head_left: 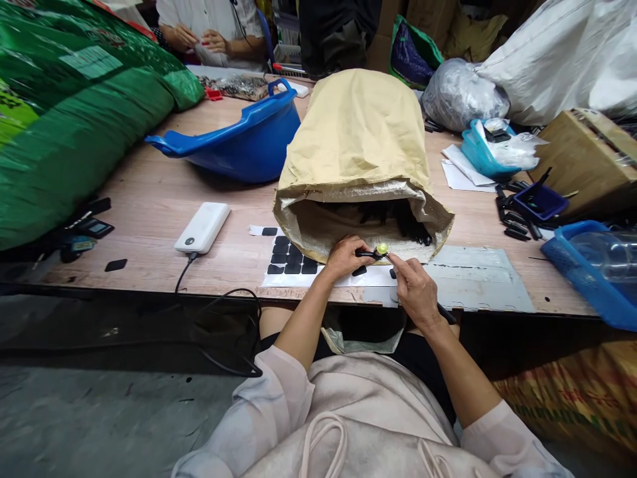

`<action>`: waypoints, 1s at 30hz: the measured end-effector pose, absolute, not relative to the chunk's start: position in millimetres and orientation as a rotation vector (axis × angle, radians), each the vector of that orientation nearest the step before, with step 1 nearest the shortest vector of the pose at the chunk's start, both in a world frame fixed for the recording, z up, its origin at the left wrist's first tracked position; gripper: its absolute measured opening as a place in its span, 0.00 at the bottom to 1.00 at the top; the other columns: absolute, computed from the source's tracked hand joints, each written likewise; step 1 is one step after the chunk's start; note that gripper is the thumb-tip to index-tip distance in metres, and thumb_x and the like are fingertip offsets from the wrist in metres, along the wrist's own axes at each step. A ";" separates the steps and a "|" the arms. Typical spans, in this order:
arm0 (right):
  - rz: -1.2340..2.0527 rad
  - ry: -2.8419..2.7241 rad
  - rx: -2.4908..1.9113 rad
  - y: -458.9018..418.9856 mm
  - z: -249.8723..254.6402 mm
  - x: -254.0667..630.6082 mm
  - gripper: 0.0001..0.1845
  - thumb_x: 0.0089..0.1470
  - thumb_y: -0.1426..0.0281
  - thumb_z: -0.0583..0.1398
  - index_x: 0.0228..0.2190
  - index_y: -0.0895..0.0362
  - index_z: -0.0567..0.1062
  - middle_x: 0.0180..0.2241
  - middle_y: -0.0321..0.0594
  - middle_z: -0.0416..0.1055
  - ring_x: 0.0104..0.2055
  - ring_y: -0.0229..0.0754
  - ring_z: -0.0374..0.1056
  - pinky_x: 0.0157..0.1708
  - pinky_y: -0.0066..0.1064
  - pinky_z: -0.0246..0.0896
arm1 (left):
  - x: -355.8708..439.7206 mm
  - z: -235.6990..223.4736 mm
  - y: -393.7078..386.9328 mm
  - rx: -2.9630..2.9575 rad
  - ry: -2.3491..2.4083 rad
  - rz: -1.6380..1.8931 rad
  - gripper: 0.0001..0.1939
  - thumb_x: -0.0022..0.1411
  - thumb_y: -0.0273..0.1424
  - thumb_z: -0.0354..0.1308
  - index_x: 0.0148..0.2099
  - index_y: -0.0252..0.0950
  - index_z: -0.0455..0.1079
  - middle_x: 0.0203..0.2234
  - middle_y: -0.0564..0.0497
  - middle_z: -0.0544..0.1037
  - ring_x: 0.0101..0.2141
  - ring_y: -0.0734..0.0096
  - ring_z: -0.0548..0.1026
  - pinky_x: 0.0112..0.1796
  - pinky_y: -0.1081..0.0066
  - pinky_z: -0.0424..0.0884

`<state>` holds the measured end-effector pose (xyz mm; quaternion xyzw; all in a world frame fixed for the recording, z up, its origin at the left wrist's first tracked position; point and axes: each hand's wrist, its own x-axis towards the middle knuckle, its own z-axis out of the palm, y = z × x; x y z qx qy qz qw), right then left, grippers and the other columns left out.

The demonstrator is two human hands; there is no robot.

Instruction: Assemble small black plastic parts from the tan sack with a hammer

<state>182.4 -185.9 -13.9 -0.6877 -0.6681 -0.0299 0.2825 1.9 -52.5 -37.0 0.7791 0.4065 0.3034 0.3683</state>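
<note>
My left hand (344,257) is closed on a small black part (365,253) in front of the open mouth of a tan woven sack (365,126). A yellow-green round piece (381,249) sits at the part's right end. My right hand (417,292) grips a slim tool whose black handle (446,314) sticks out below the palm; its tip meets the part beside the round piece. Most of the tool is hidden by my fingers. Dark pieces (413,226) lie inside the sack. Left of my hands is a white sheet of black rounded-square stickers (293,255).
A white power bank (203,228) with a black cable lies to the left. Behind it stands a blue basin (243,139), beside green sacks (99,126). At right are a cardboard box (587,166) and a blue tray (577,265). A person's hands (202,40) work across the table.
</note>
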 end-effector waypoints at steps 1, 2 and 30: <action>-0.097 -1.776 -1.846 -183.9 -13.8 184.6 0.21 0.70 0.69 0.52 0.57 0.48 0.78 0.37 0.39 0.75 0.38 0.38 0.71 0.33 0.26 0.60 | 1.9 -36.8 -52.3 2.009 1.040 0.772 0.07 0.53 0.28 0.74 0.34 0.38 0.79 0.32 0.53 0.78 0.39 0.65 0.76 0.42 0.68 0.68; -0.124 -1.762 -1.850 -181.0 -13.6 187.6 0.21 0.70 0.68 0.52 0.57 0.48 0.78 0.38 0.39 0.75 0.39 0.39 0.71 0.34 0.27 0.60 | 1.7 -36.5 -52.2 2.019 1.037 0.765 0.07 0.53 0.29 0.74 0.34 0.38 0.79 0.32 0.53 0.78 0.39 0.65 0.76 0.42 0.68 0.68; -0.332 -1.818 -1.998 -151.7 -38.7 223.4 0.17 0.66 0.67 0.56 0.50 0.52 0.80 0.39 0.45 0.72 0.43 0.48 0.61 0.40 0.37 0.54 | -9.9 -6.1 -172.0 2.195 0.482 0.468 0.17 0.73 0.45 0.54 0.49 0.42 0.78 0.39 0.44 0.82 0.41 0.60 0.77 0.48 0.63 0.70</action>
